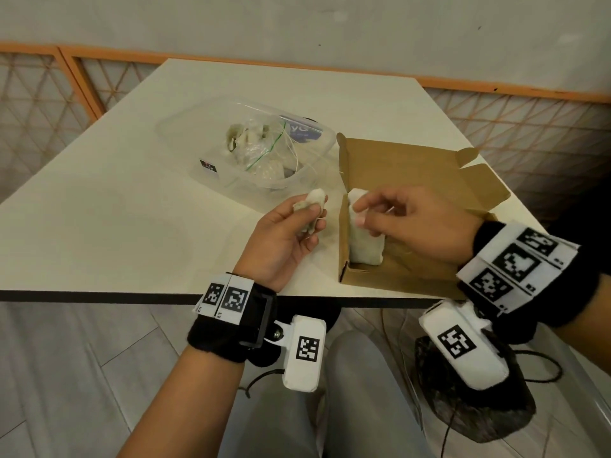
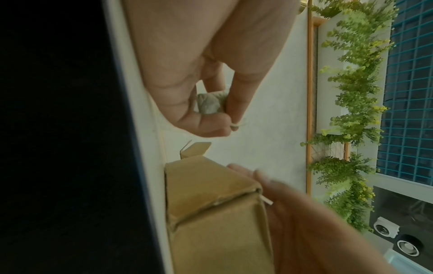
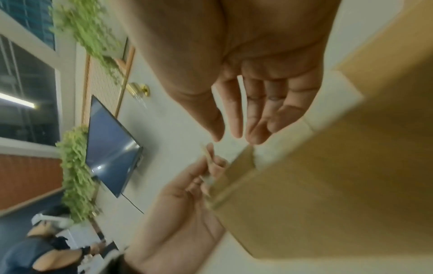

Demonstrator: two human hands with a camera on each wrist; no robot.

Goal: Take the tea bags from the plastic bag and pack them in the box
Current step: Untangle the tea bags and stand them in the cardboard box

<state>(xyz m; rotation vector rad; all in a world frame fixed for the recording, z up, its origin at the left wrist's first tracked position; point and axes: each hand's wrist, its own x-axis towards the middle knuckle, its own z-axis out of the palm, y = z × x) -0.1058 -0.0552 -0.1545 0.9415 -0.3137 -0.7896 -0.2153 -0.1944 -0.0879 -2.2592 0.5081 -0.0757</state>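
Two hands are up over the near edge of the table (image 1: 115,206), and I see each busy with tea bags. My left hand (image 1: 284,233) is curled round a tea bag (image 1: 309,211), fingers and thumb pinching it just beside the left wall of the box (image 1: 410,166); the left wrist view shows the same grey-white bag (image 2: 211,104) nipped between the fingertips (image 2: 234,109), with a bit of its string poking out. My right hand (image 1: 410,223) reaches over the box, its thumb and forefinger touching the top of a row of packed tea bags (image 1: 365,236) that stands along the left inner wall. From the head view those fingers look lightly bent on the bags; in the right wrist view the fingers (image 3: 234,115) look fairly straight, so I read that hand as relaxed and pressing, not gripping. The box is brown cardboard, lid flaps folded back toward the far right, sitting at the near right part of the table. Behind my left hand sits a clear plastic tub (image 1: 185,150), and in it lies the plastic bag (image 1: 261,150) with more tea bags (image 1: 244,138) inside and thin strings trailing over the rim. The tub and the box are close together, though I cannot tell whether they touch.
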